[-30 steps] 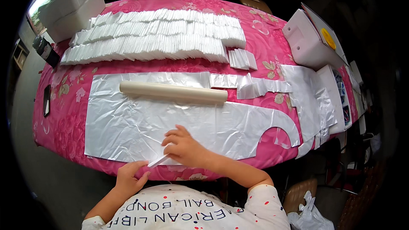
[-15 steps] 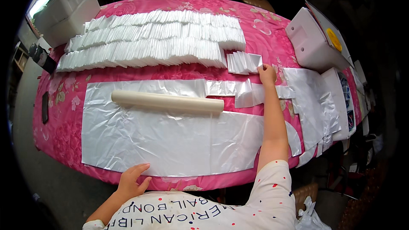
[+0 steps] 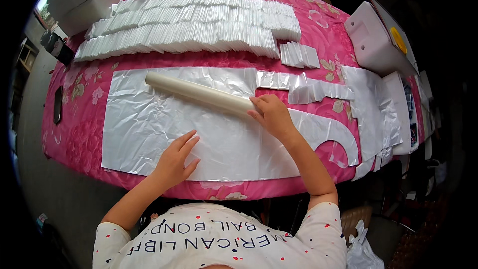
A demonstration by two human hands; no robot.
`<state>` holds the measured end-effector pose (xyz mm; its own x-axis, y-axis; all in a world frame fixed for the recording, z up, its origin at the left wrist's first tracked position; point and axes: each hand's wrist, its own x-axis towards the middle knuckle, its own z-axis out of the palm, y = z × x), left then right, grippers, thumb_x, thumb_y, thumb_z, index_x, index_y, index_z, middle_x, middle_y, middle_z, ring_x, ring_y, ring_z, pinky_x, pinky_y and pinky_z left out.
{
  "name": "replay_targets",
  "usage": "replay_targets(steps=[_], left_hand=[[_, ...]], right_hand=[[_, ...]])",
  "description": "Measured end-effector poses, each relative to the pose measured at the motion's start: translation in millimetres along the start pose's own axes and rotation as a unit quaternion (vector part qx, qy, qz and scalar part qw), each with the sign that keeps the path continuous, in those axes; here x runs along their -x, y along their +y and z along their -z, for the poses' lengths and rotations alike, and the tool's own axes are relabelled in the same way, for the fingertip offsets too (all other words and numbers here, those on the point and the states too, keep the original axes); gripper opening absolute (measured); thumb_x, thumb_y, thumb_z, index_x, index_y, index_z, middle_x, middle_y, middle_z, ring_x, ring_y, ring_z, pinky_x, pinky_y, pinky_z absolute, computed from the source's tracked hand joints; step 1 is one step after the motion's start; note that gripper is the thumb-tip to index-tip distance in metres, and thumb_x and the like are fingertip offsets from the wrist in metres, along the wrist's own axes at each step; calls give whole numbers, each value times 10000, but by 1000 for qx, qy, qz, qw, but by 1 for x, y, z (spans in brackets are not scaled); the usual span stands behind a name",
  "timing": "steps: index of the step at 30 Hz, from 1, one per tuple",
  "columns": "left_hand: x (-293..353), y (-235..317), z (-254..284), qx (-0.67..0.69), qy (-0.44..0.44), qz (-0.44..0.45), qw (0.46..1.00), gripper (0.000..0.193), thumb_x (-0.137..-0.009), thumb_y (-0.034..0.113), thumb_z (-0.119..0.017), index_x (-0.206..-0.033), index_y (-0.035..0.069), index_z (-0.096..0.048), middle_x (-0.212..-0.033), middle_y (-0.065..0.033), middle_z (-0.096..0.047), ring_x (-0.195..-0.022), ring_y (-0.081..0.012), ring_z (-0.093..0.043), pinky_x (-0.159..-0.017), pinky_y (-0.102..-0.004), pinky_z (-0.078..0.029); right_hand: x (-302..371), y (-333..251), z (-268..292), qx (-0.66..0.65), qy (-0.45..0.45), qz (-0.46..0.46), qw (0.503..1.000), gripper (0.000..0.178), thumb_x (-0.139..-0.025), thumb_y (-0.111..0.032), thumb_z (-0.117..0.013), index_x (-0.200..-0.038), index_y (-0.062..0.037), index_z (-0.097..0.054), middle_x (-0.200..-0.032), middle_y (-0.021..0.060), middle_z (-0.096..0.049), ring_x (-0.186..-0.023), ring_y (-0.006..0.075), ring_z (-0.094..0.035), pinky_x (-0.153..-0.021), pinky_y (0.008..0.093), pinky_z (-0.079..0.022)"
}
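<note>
A white plastic apron lies spread before me, its curved neck end to the right. Across its upper part rests a pale cream tube, slanting down to the right. My right hand grips the tube's right end between thumb and fingers. Lower left of it, my left hand hovers over or lightly touches the sheet, fingers apart and holding nothing. Beyond the tube, crumpled plastic straps stretch to the right. A short row of folded white packets leans together past them.
Long rows of folded white packets fill the far side of the pink flowered table. More plastic sheets hang at the right edge. Foam boxes stand at the right and far left. A phone and dark bottle are at left.
My right hand has left the short row of packets and come back to the tube's end. The tube now slants more. My left hand has moved from the table's front edge over the apron.
</note>
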<state>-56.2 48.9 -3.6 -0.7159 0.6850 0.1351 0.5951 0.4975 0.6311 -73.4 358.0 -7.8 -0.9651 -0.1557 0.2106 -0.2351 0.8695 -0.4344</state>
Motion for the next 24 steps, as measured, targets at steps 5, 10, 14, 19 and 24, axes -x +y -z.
replay_targets(steps=[5, 10, 14, 19, 24], left_hand=[[-23, 0, -35, -37, 68, 0, 997, 757, -777, 316, -670, -1394, 72, -306, -1458, -289, -89, -1330, -483, -130, -1067, -509, -204], [-28, 14, -57, -61, 35, -40, 997, 759, -773, 407, -639, -1385, 87, -325, -1473, -285, -7, -1341, -501, -40, -1071, -526, -171], [-27, 38, -70, -37, -15, -105, 994, 735, -730, 456, -645, -1326, 92, -418, -1463, -278, -96, -1325, -513, -87, -1056, -543, -211], [-37, 62, -82, -23, -59, -149, 987, 696, -693, 445, -647, -1259, 77, -480, -1448, -284, -163, -1317, -527, -105, -1056, -546, -214], [-37, 66, -83, -44, -67, -149, 986, 689, -699, 453, -632, -1251, 69, -483, -1447, -279, -172, -1321, -518, -106, -1065, -540, -196]], right_hand=[[74, -72, -12, -121, -76, 40, 989, 438, -835, -246, -612, -1188, 2, -537, -1074, 171, -575, -976, 308, -541, -847, 383, -447], [121, -35, -10, -42, -66, -13, 997, 467, -883, -242, -515, -1289, -18, -458, -1398, 165, -368, -1317, 330, -300, -1074, 397, -251], [157, 54, 29, 87, 45, -127, 987, 463, -877, -178, -487, -1306, -10, -439, -1400, 158, -375, -1301, 318, -335, -1066, 395, -266], [234, 153, 73, 236, 177, -310, 904, 347, -888, -134, -483, -1196, 17, -536, -1272, 176, -510, -1213, 310, -451, -1019, 368, -342], [232, 141, 82, 194, 258, -348, 880, 162, -807, -92, -605, -933, -5, -657, -1043, 134, -646, -988, 280, -606, -864, 355, -462]])
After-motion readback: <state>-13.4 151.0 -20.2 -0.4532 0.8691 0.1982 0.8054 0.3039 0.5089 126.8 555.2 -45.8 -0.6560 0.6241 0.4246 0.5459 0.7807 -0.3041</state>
